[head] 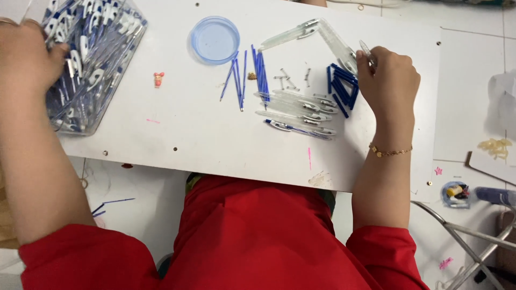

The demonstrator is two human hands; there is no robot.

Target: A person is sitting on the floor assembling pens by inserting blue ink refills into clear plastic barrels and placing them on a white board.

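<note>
The right hand (388, 80) held one clear pen tube (367, 52) near six blue caps (342, 86). The left hand (27, 56) reached into one clear box (115, 48); its grip was hidden.

A flat white rectangular board (177, 139) served as the tabletop above a pale tiled floor (473, 80), with a grey metal tubular frame (473, 236) standing at the lower right under even light.

Single head-worn view, looking steeply down, close over the white table (177, 129), lap below
</note>
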